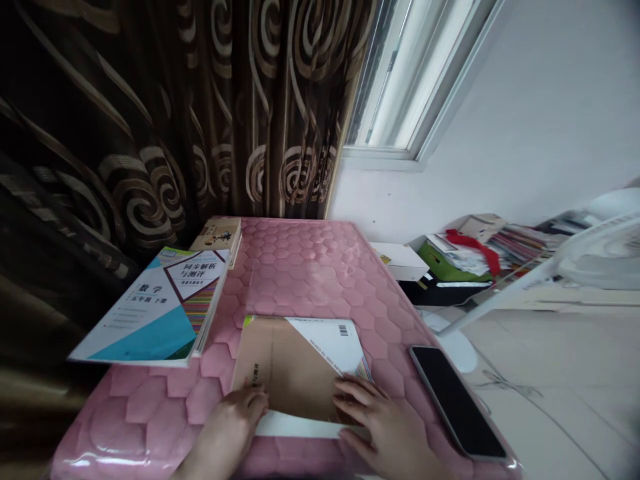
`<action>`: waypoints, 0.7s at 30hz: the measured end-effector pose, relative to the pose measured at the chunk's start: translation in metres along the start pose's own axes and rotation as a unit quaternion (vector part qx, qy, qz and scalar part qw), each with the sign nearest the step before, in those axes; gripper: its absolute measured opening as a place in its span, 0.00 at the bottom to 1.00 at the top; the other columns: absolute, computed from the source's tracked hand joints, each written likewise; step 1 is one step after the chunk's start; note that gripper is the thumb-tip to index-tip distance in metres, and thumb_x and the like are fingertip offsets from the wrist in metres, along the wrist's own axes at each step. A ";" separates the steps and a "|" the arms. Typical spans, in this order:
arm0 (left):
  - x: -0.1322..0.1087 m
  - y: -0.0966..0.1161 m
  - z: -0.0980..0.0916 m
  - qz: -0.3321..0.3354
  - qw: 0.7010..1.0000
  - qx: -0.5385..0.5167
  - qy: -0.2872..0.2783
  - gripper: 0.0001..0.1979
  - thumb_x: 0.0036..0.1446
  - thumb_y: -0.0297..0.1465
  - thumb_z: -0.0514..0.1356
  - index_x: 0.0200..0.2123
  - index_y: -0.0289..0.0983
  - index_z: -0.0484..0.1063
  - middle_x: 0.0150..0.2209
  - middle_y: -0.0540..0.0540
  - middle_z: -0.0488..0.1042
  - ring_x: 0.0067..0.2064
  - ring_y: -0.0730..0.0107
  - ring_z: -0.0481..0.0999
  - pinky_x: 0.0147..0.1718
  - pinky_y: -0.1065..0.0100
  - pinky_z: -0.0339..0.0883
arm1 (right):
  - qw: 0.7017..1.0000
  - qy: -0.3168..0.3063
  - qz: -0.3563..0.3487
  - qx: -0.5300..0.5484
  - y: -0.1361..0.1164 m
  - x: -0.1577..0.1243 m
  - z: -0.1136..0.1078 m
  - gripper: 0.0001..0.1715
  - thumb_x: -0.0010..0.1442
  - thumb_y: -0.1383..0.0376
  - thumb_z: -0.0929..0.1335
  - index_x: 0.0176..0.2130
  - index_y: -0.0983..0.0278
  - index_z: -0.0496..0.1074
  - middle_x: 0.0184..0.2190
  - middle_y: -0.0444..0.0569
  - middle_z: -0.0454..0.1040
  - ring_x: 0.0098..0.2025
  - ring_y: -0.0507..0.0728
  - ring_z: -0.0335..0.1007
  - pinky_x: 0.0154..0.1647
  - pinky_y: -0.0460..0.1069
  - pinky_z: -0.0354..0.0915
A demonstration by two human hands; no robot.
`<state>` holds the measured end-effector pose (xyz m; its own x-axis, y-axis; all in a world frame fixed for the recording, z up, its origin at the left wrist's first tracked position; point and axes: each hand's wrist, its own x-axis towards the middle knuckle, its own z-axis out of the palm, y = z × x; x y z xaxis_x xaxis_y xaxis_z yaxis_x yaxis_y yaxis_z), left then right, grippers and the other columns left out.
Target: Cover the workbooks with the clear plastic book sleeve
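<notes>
A book [300, 367] with a brown and white cover, a barcode at its far right corner, lies in front of me on the pink table. Along its near edge a white strip shows below the slightly raised brown cover. My left hand [233, 420] is closed at the near left corner, its curled fingers on the cover's edge; the thumb is partly hidden. On the near right side rests my right hand [383, 420], fingers apart and lying on the cover, holding nothing.
Left of the book is a stack of textbooks [155, 313], with a tan book [217, 235] behind it. A phone [455, 400] lies at the right edge of the pink table [300, 257]. Beyond stand a white box [403, 260], paper piles [520, 243] and a white fan [540, 273].
</notes>
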<state>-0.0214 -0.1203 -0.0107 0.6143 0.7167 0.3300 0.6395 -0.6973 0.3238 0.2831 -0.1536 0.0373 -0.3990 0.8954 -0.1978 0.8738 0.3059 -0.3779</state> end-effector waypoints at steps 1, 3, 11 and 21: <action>0.000 0.002 0.001 -0.005 1.000 0.008 0.018 0.14 0.60 0.21 0.51 0.38 0.40 0.75 0.37 0.46 0.80 0.37 0.68 0.80 0.40 0.71 0.75 | 1.000 0.007 -0.007 0.001 -0.001 0.000 -0.001 0.22 0.63 0.58 0.63 0.53 0.58 0.74 0.59 0.50 0.68 0.63 0.62 0.59 0.63 0.58 0.57; 0.001 0.005 0.001 -0.011 0.999 0.016 0.038 0.13 0.60 0.21 0.51 0.36 0.40 0.74 0.32 0.47 0.78 0.32 0.70 0.78 0.35 0.72 0.73 | 1.000 0.018 -0.019 0.013 -0.001 0.002 -0.002 0.20 0.65 0.60 0.61 0.50 0.57 0.76 0.57 0.48 0.72 0.62 0.59 0.62 0.62 0.55 0.58; 0.023 0.013 -0.024 -0.129 0.991 -0.017 0.023 0.09 0.54 0.23 0.58 0.25 0.40 0.73 0.26 0.50 0.77 0.31 0.68 0.76 0.32 0.70 0.65 | 0.995 0.038 0.068 0.066 0.012 0.021 -0.003 0.16 0.63 0.61 0.64 0.29 0.60 0.79 0.30 0.45 0.79 0.37 0.55 0.74 0.40 0.47 0.62; 0.058 0.014 -0.044 -0.253 0.962 -0.087 0.053 0.04 0.48 0.28 0.64 0.22 0.41 0.74 0.27 0.50 0.78 0.33 0.64 0.77 0.34 0.67 0.64 | 0.996 0.053 0.070 0.015 -0.001 0.026 -0.041 0.20 0.65 0.58 0.63 0.26 0.59 0.77 0.23 0.43 0.75 0.27 0.52 0.69 0.28 0.46 0.53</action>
<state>0.0034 -0.0893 0.0518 0.1878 0.9661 0.1770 0.7519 -0.2574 0.6069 0.2828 -0.1171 0.0699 -0.2402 0.9582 -0.1555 0.9098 0.1664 -0.3802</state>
